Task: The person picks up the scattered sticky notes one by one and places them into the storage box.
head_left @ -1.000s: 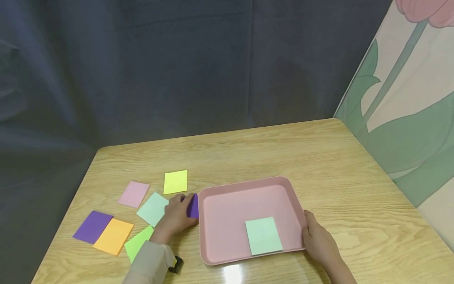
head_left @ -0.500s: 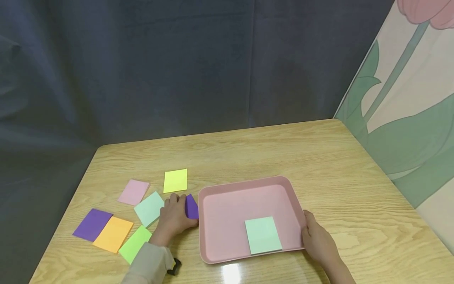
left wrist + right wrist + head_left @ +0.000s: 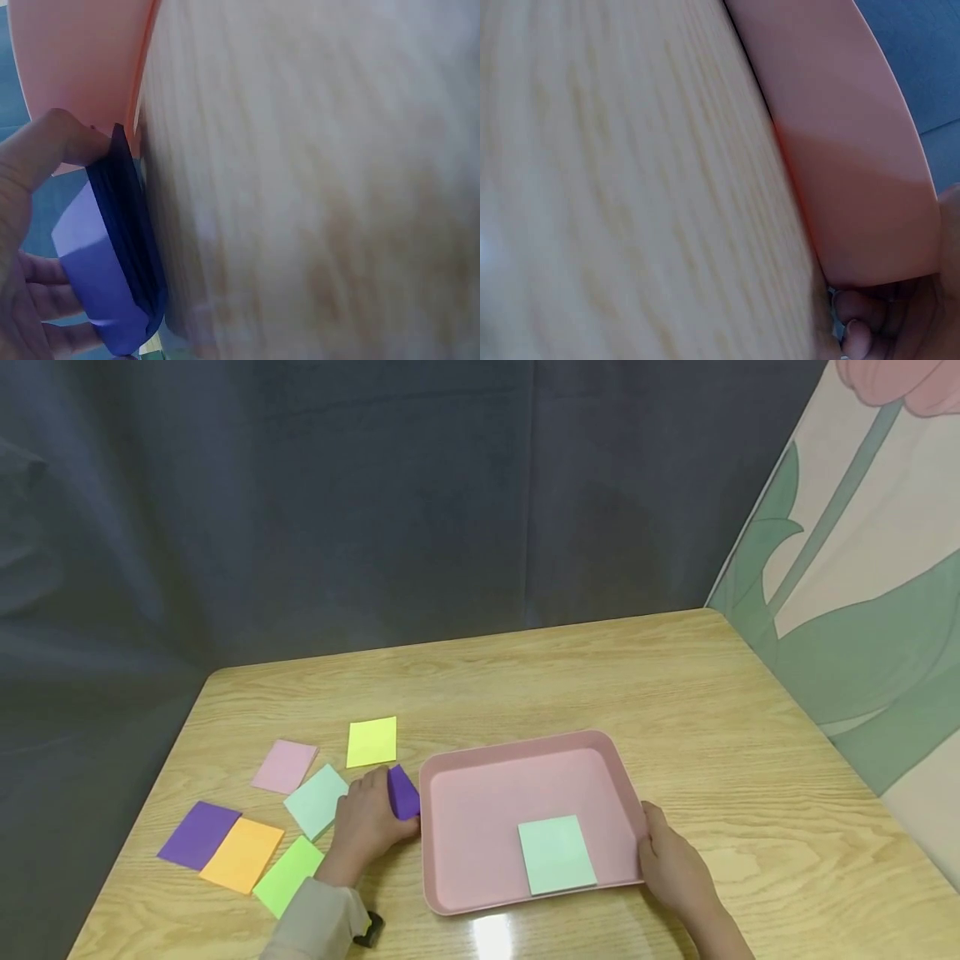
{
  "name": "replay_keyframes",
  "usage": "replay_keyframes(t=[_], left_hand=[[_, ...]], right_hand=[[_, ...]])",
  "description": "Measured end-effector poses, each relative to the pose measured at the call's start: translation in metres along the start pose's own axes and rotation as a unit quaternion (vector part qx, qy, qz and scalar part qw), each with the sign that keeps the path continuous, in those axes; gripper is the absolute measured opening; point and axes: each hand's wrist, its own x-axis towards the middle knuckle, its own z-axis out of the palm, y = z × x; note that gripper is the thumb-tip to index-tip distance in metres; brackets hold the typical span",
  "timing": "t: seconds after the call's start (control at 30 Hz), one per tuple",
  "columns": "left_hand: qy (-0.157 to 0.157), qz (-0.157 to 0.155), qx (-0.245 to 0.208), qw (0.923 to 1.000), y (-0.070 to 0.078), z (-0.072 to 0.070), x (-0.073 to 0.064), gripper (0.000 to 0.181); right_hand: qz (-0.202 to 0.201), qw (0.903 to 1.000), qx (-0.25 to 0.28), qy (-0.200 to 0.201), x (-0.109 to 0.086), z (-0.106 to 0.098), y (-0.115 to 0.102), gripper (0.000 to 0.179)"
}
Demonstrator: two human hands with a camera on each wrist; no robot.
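Since a second ago, the purple pad (image 3: 404, 794) by the left hand (image 3: 365, 818) has been tilted up and bent, while the loose mint pad (image 3: 315, 800) and the lime pad (image 3: 288, 877) have been shifted slightly; the pink tray (image 3: 476, 827) has been kept in nearly the same place.

The left arm is extended forward from the lower edge, its sleeve (image 3: 318, 918) pushed against the view of the lime pad. The left hand is partly closed, with the bent purple pad pinched between thumb and fingers, just beside the tray's left wall; whether the wall is touched cannot be told. The right arm is angled in from the lower right. The right hand is curled round the tray's near right corner, with the thumb laid along the rim and fingers tucked beneath.

Eight square pads can be counted: two purple, two mint, one lime, one pink (image 3: 284, 766), one yellow (image 3: 372, 742) and one orange (image 3: 242, 855). One mint pad (image 3: 557, 855) is contained in the single tray. Six are spread on the table (image 3: 675, 677) to its left, where the second purple pad (image 3: 198, 835) is met by the orange one.
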Motion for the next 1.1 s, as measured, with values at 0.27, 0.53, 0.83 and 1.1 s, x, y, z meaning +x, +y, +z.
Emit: replay_keyframes(t=[0.27,0.53,0.83,1.1], left_hand=[[0.011,0.015,-0.002,0.9998,-0.003,0.005,-0.004,0.092],[0.003,0.026,-0.023,0.9994,-0.004,0.006,-0.007,0.097],[-0.006,0.004,-0.051,0.9987,-0.003,-0.002,-0.010,0.101],[-0.005,-0.017,-0.046,0.9988,0.000,-0.014,-0.012,0.106]], right_hand=[[0.007,0.9999,0.001,-0.012,0.001,-0.002,-0.001,0.037],[0.008,0.9999,-0.003,-0.014,0.000,-0.001,0.001,0.037],[0.002,1.0000,-0.005,-0.001,0.000,-0.002,0.000,0.038],[0.004,1.0000,0.006,-0.004,0.000,-0.001,0.000,0.037]])
